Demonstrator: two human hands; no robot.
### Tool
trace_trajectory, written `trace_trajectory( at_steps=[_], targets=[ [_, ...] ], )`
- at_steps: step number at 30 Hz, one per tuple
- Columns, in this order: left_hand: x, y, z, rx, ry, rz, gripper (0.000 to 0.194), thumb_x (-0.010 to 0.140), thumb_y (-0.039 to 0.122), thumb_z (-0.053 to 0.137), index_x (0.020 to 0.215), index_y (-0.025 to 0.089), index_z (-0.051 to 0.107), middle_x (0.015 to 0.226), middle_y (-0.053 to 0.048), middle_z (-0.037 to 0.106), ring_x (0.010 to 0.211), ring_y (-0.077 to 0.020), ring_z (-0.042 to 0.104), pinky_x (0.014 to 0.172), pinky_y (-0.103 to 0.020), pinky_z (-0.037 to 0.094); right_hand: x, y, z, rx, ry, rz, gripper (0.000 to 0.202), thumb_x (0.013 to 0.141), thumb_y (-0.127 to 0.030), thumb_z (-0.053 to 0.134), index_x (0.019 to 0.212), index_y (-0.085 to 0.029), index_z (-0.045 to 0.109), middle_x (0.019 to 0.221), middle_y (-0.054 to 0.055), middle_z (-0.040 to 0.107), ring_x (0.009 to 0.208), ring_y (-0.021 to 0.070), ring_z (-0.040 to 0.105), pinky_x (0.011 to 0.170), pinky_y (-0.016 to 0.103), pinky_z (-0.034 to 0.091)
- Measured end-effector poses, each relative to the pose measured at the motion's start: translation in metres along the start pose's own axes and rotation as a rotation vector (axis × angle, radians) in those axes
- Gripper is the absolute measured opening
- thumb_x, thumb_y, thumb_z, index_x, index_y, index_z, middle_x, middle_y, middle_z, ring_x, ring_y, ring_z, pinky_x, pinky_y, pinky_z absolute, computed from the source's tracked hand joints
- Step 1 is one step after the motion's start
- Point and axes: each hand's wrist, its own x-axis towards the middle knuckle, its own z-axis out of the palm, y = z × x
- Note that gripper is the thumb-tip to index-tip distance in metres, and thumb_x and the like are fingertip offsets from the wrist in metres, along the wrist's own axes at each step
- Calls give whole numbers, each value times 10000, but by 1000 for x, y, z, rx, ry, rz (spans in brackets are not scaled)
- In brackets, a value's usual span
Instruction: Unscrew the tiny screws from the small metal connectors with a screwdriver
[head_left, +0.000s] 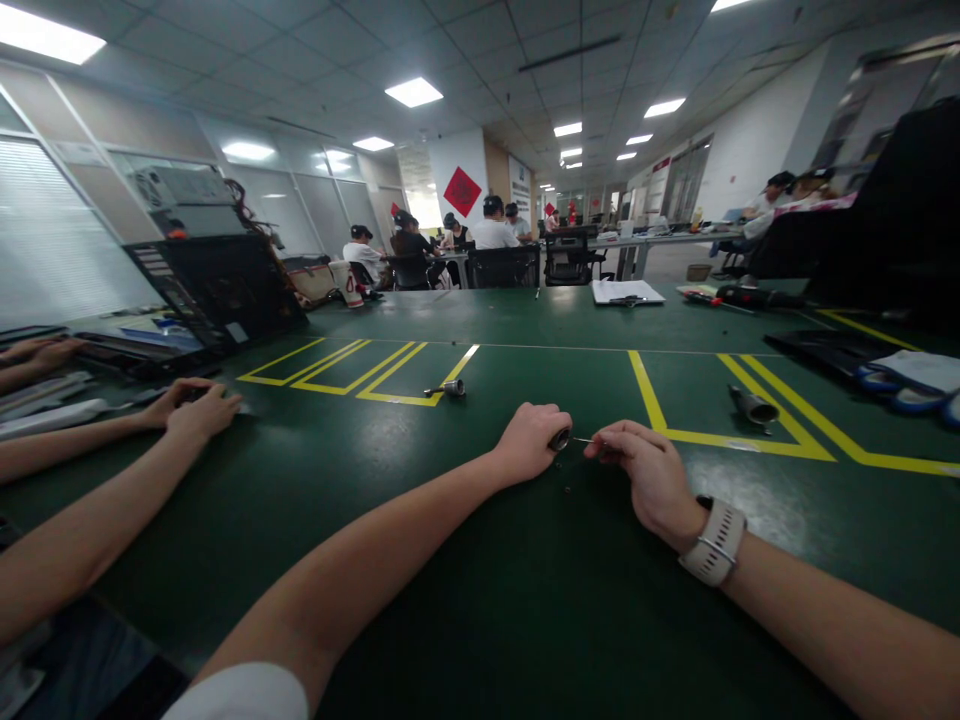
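Note:
My left hand (532,441) is closed around a dark, round-ended metal part (559,439); most of it is hidden in the palm. A thin metal rod (580,440) runs between that part and my right hand (637,465), whose fingertips pinch its other end. Whether the rod enters the part, I cannot tell. Tiny ring-like pieces (567,490) lie on the green tabletop (480,580) just below my hands. Farther left rests a small metal cup-shaped part with a stem (454,388). To the right, a larger metal cup-shaped part (754,408) lies on its side.
Yellow tape outlines (646,392) mark the table. A co-worker's hands (196,400) hold something dark at left, beside black equipment (217,290). A clipboard (627,292) lies at the back; a red-and-black tool (742,297) and blue-handled scissors (900,390) are on the right.

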Motion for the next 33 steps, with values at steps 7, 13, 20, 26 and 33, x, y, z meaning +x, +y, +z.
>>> trace_trajectory(
  at_steps=[7,13,20,26,33],
  targets=[
    [0,-6,1,-173,15,14,36,755,147,544,780,167,527,768,4,553,735,-139,518,680,-261,341,4,2,-3,56,-9,33,99,644,-236,612,571,-181,651,583,30,652,644,180,565,642,329,403],
    [0,-9,1,-264,12,17,53,755,184,580,774,163,535,781,4,562,742,-134,524,712,-268,367,2,-2,-1,81,-10,47,95,621,-235,617,548,-179,640,566,31,643,630,176,568,625,319,410],
    [1,-8,1,-279,19,1,63,765,206,583,777,161,541,780,4,563,737,-133,523,712,-269,377,2,-3,-1,79,-6,45,88,622,-238,620,559,-180,642,582,31,643,639,181,569,632,326,411],
    [0,-7,1,-279,11,-12,74,749,173,596,801,165,544,813,4,575,759,-136,527,741,-277,379,1,-4,-1,86,-12,39,98,621,-229,607,542,-178,635,556,27,630,613,175,560,628,327,405],
    [0,-8,2,-260,5,6,84,744,155,590,805,167,534,804,10,568,760,-136,527,738,-279,371,1,-4,0,86,-18,41,108,621,-222,598,528,-179,633,549,23,626,606,167,547,625,322,396]
  ],
)
